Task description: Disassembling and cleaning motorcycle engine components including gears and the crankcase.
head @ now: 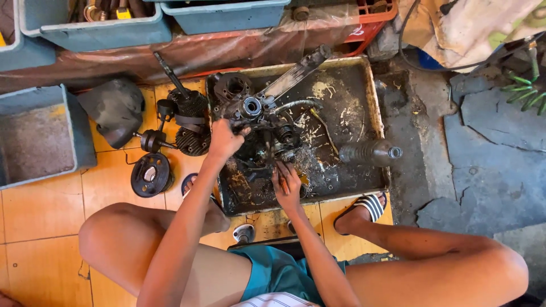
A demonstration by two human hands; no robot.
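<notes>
Both hands on greasy engine block (259, 128), metal tray (369, 91).

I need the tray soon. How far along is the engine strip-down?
Done: finned cylinders and a round flywheel-like part lie off on the tiles. In hand: left hand and right hand grip the greasy engine case in the tray. Left: case remains assembled.

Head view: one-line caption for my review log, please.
Seated person's left hand and right hand grip a greasy engine assembly in a dirty metal tray.
</notes>
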